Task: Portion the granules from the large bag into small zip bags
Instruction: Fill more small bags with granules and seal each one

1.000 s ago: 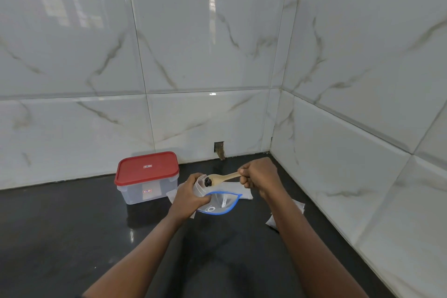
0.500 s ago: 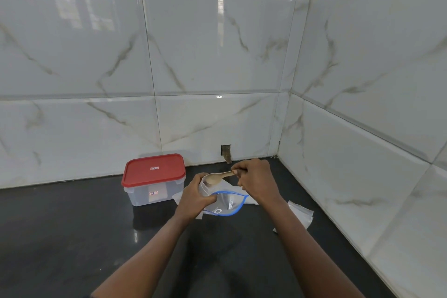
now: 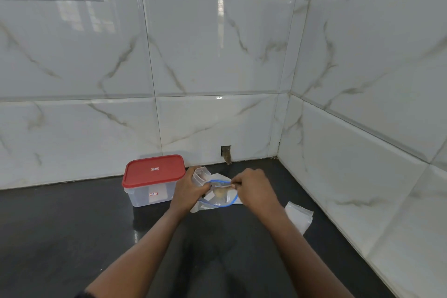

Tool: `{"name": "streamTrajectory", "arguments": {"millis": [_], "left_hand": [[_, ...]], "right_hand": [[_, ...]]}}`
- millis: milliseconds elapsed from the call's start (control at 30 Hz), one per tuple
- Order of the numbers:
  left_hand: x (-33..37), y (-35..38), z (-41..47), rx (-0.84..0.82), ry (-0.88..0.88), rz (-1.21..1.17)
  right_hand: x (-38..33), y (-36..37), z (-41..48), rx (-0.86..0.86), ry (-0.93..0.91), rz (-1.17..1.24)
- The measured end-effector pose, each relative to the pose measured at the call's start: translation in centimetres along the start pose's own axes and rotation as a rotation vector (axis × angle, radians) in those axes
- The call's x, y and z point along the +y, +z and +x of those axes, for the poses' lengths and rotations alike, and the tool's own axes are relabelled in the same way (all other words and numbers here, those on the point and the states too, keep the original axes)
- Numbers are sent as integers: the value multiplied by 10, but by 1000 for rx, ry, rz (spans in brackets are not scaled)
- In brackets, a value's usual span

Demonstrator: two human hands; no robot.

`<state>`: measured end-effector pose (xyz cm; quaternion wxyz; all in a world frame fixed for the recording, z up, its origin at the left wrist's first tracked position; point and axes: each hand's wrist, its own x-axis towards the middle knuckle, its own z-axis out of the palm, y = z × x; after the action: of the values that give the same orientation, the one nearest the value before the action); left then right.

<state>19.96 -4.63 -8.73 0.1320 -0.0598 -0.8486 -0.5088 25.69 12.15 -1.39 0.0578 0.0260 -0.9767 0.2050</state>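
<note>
Wooden spoon (image 3: pixel 220 191), bowl leftward, right hand (image 3: pixel 254 189) | zip bag (image 3: pixel 200 175), left hand (image 3: pixel 189 189)

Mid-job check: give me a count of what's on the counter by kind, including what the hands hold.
Red-lidded container: 1
Large blue-edged bag: 1
Small zip bag, in the left hand: 1
Wooden spoon, in the right hand: 1
Pile of spare clear bags: 1, bags in it uncountable
Total: 5
</note>
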Motion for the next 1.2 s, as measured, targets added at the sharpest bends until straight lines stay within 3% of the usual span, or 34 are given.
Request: {"name": "streamTrajectory", "arguments": {"millis": [233,567,767,1100,1200], "left_hand": [[-7,-13,-2,75,2,38],[0,-15,-4,33,26,90],[2,-12,0,8,47,103],[-8,-17,1,7,40,94],[-7,-17,0,6,27,78]], "right_hand": [[-24,62,18,-246,-4,-53],[-35,85,28,-154,307,316],[-32,85,33,-172,399,378],[-41,85,36,-276,172,316],[-39,90,40,-230,111,277]]}}
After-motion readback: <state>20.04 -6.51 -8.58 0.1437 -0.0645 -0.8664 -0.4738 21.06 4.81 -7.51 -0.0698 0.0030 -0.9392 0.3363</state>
